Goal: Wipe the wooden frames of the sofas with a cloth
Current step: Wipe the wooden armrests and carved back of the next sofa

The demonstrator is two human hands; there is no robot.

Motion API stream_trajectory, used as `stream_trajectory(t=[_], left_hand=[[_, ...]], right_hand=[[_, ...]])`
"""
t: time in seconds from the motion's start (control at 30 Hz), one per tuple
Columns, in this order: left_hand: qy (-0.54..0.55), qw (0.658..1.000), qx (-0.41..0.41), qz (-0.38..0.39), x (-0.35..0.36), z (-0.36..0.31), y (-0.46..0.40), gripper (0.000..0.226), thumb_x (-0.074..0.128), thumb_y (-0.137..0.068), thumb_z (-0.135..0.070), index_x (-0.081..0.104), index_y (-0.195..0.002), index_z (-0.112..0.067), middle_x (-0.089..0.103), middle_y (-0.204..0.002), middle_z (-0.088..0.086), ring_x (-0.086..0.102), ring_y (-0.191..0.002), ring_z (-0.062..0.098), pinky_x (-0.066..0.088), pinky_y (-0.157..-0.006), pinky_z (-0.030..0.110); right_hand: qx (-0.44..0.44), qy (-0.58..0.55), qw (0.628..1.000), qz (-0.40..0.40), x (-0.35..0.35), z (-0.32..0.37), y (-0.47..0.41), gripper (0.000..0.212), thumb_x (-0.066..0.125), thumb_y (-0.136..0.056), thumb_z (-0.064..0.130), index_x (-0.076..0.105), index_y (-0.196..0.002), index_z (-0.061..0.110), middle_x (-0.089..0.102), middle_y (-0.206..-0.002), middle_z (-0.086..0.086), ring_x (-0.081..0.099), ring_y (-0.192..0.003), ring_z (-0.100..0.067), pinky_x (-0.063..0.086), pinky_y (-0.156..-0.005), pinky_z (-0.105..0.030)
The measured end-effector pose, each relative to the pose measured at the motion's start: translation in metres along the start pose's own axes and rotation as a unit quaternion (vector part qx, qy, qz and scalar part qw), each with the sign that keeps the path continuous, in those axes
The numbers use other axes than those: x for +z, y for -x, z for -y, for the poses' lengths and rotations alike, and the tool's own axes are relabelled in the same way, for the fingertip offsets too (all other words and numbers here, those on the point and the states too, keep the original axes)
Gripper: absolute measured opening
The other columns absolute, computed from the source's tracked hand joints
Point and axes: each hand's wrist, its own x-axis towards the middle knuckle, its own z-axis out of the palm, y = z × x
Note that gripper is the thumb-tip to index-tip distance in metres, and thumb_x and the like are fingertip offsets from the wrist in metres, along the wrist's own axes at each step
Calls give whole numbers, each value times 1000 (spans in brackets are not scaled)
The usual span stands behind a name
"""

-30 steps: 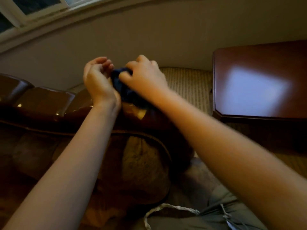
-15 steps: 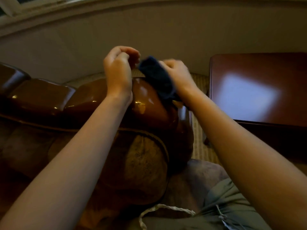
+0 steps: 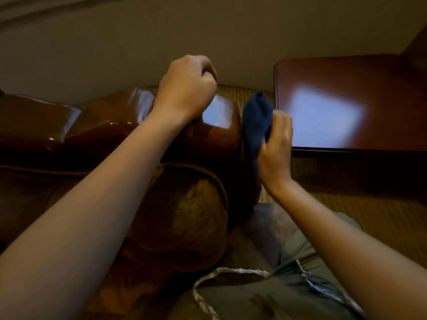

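Note:
The sofa's glossy dark wooden frame (image 3: 108, 125) runs along the top of the backrest and ends in a rounded corner at the centre. My right hand (image 3: 276, 146) grips a dark blue cloth (image 3: 255, 121) and presses it against the right side of that corner. My left hand (image 3: 187, 88) is a closed fist held over the top of the frame, with nothing visible in it. Below the frame lies the brown upholstered cushion (image 3: 184, 218).
A dark red wooden side table (image 3: 360, 107) stands close on the right, beside the sofa's end. A pale wall (image 3: 138, 42) rises just behind the sofa. Striped carpet (image 3: 381, 218) covers the floor between them. My lap in grey-green trousers with a drawstring (image 3: 231, 271) is at the bottom.
My right hand has carried the cloth off the top of the frame and down its right side. My left hand let go of the cloth and closed into a fist above the frame.

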Motion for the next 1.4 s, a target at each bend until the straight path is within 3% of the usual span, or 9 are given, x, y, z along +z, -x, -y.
stream_trajectory(t=[0.17, 0.3, 0.37, 0.47, 0.53, 0.77, 1.03, 1.3, 1.4], left_hand=[[-19, 990, 75, -119, 1, -1, 10, 34, 36, -71, -5, 68, -84, -6, 66, -87, 10, 60, -85, 21, 44, -77, 27], [-4, 982, 98, -162, -3, -10, 26, 28, 38, -73, 2, 65, -78, -3, 60, -79, 7, 55, -78, 16, 39, -71, 20], [-110, 974, 152, -127, 7, -14, 33, 24, 41, -72, -3, 64, -79, -4, 62, -82, 13, 57, -80, 28, 40, -74, 34], [-332, 918, 217, -7, 28, -21, 40, 31, 40, -79, -22, 66, -85, -8, 64, -95, 13, 57, -92, 34, 37, -84, 42], [-390, 895, 210, 54, 34, -27, 41, 38, 36, -82, -30, 67, -91, -9, 63, -102, 14, 55, -99, 35, 36, -88, 44], [-462, 869, 110, 137, 52, -52, 28, 34, 37, -85, -32, 59, -100, -10, 59, -105, 13, 50, -107, 31, 31, -93, 45], [-521, 828, 62, 199, 69, -59, 20, 39, 31, -94, -36, 58, -112, -16, 52, -118, 9, 43, -118, 30, 25, -99, 50], [-515, 829, 68, 206, 69, -60, 20, 36, 30, -94, -34, 55, -111, -15, 50, -113, 7, 41, -116, 30, 25, -99, 51], [-520, 823, 52, 225, 72, -63, 16, 38, 28, -92, -33, 54, -112, -13, 48, -112, 8, 40, -117, 32, 23, -101, 51]], right_hand=[[-230, 46, 970, -68, 25, 49, -12, 18, 58, -90, 17, 65, -97, 2, 64, -105, -14, 44, -118, -30, 40, -98, -51], [-277, 58, 959, -16, 2, -8, 31, 23, 60, -89, 22, 50, -108, 14, 46, -119, -8, 33, -126, -35, 33, -107, -50], [-224, 39, 974, 3, -8, -34, 42, 28, 60, -86, 22, 47, -109, 13, 41, -119, -7, 33, -124, -31, 30, -109, -37], [114, -93, 988, 35, -4, -46, 22, 34, 51, -90, 28, 51, -116, 6, 48, -122, -17, 41, -109, -10, 32, -98, -13], [284, -166, 940, 92, -1, -47, -2, 41, 49, -90, 32, 55, -121, 6, 54, -123, -17, 51, -108, -16, 41, -99, -28], [85, -244, 952, 165, -5, -7, -54, 28, 49, -93, 10, 59, -119, 8, 59, -110, -1, 55, -105, -12, 44, -89, -22], [400, -162, 810, 397, 24, -95, -51, 45, 37, -99, 31, 50, -56, 25, 51, -50, 9, 45, -53, -11, 36, -55, -25], [333, -260, 814, 398, 21, -54, -90, 31, 44, -96, 24, 49, -65, 20, 51, -57, 7, 48, -49, -2, 40, -52, -22], [373, -236, 788, 428, 24, -74, -73, 38, 42, -97, 25, 54, -69, 3, 53, -55, -12, 50, -50, -10, 45, -55, -33]])
